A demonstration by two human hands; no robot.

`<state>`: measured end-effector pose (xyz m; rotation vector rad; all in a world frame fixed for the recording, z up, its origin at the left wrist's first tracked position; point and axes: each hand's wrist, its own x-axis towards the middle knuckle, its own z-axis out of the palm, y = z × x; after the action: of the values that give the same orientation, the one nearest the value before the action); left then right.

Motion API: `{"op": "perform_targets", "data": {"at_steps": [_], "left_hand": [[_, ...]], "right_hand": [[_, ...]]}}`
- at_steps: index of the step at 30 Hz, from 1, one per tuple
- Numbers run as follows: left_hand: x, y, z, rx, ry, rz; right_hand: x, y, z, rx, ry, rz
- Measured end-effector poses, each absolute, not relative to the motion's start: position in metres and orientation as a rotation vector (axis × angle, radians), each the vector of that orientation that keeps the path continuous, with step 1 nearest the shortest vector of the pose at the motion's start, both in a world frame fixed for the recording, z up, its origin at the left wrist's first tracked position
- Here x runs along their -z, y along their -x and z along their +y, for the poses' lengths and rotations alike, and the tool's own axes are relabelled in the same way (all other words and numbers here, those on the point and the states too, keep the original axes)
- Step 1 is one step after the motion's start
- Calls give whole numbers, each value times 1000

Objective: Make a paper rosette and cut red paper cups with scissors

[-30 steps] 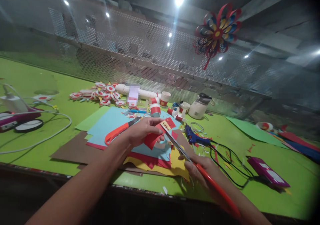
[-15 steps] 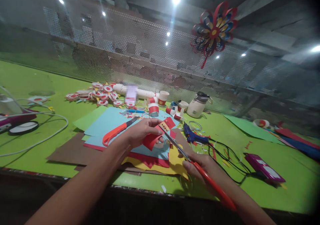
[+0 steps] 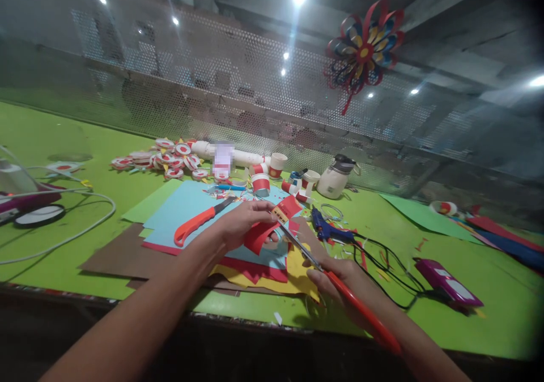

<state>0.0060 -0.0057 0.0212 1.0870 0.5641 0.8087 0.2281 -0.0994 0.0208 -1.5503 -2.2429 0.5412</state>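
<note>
My left hand [image 3: 246, 222] is closed on a piece of red paper [image 3: 255, 237] that bears a small yellowish panel with dark marks. In my right hand [image 3: 340, 280] is a pair of red-handled scissors [image 3: 312, 259], its handles running back along my forearm. The scissors' metal tips meet the paper near the panel, beside my left fingertips; whether the blades are apart is hard to see. Under both hands lie blue sheets [image 3: 170, 212], yellow paper [image 3: 297, 280] and brown card [image 3: 114, 257]. An orange-handled cutting tool [image 3: 195, 226] rests left of my left hand.
A blue glue gun [image 3: 327, 226] with black cables lies right of the papers, near a purple box [image 3: 448, 283]. Behind are red-and-white paper cups [image 3: 260, 185], a pile of round paper pieces [image 3: 165, 161] and a jug [image 3: 335, 178]. White cable [image 3: 113, 212] loops at left.
The scissors' tips have shifted slightly left along the red paper, and my right hand has moved a little with them. My left hand keeps its hold.
</note>
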Motion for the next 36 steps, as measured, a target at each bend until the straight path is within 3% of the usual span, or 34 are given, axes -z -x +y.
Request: {"op": "perform_targets", "data": {"at_steps": [11, 15, 19, 25, 36], "left_hand": [[-16, -16, -6, -1010, -1147, 789], [-18, -14, -6, -1085, -1144, 796], [-21, -10, -6, -1069, -1182, 743], [-30, -7, -14, -972, -1230, 588], [-32, -11, -19, -933, -1285, 585]], "right_hand": [[-31, -224, -105, -394, 1678, -2352], [-32, -233, -114, -484, 1697, -2355], [-36, -253, -132, -588, 1648, -2327], [-38, -277, -144, -473, 1591, -2219], [-51, -236, -127, -766, 1349, -2176]]}}
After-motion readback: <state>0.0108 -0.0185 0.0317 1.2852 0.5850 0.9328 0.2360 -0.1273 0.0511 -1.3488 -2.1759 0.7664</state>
